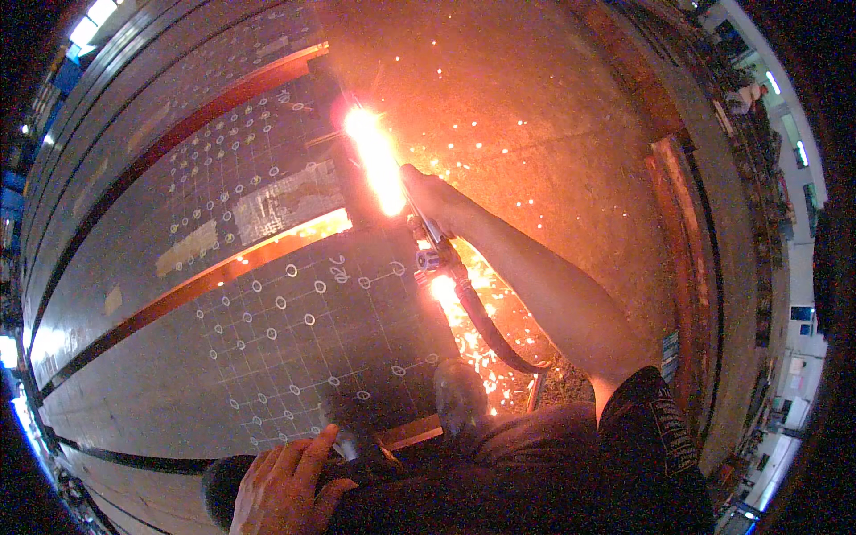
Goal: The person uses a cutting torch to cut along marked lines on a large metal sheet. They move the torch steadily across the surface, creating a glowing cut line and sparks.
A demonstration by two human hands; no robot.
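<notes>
My right hand (431,198) is closed around a cutting torch (435,234) with a hose (486,323) trailing from its rear. At its front, a blinding white-orange flame (374,160) burns along the end of a dark steel beam (348,192). The glare hides the nozzle and the exact cutting spot. Nearer to me lies another steel beam (294,357), its face marked with a pale grid and small circles. My left hand (287,486) rests on my dark-clothed leg, fingers stretched out, holding nothing.
Sparks (486,361) scatter over the floor (553,134) beyond the beam ends and close to my shoe (459,392). Long rusty steel pieces (682,232) lie at the right. More marked beams run off to the left, with gaps between them. Someone (747,96) is far off at upper right.
</notes>
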